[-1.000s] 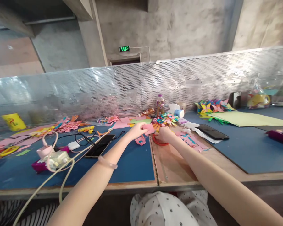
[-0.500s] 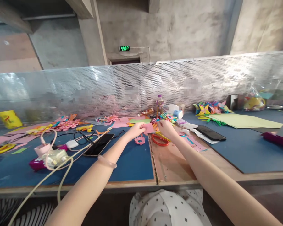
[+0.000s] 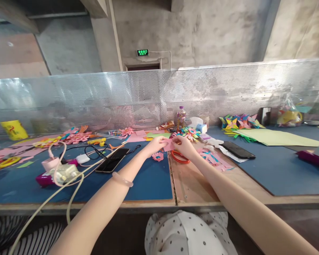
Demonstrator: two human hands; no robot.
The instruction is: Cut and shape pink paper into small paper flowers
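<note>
A small piece of pink paper [image 3: 168, 145] is held between my two hands above the middle of the table. My left hand [image 3: 156, 146] pinches its left side, and the fingers of my right hand [image 3: 184, 146] are closed on its right side. Just below my left hand lies a pink paper flower [image 3: 157, 156] with a blue centre. Red-handled scissors [image 3: 180, 157] rest under my right hand, their blades hidden. Behind the hands is a multicoloured paper flower [image 3: 190, 133].
A bottle [image 3: 181, 118] stands against the perforated metal screen [image 3: 103, 102]. One phone [image 3: 113, 160] lies left, another [image 3: 238, 150] right. Cables run from a power strip [image 3: 46, 180] on the left. Pink scraps [image 3: 215, 161] and pale green sheets [image 3: 276, 136] are on the right.
My right hand has moved left from beside the paper and now grips its right side. My left hand keeps hold of the paper. The view has shifted slightly.
</note>
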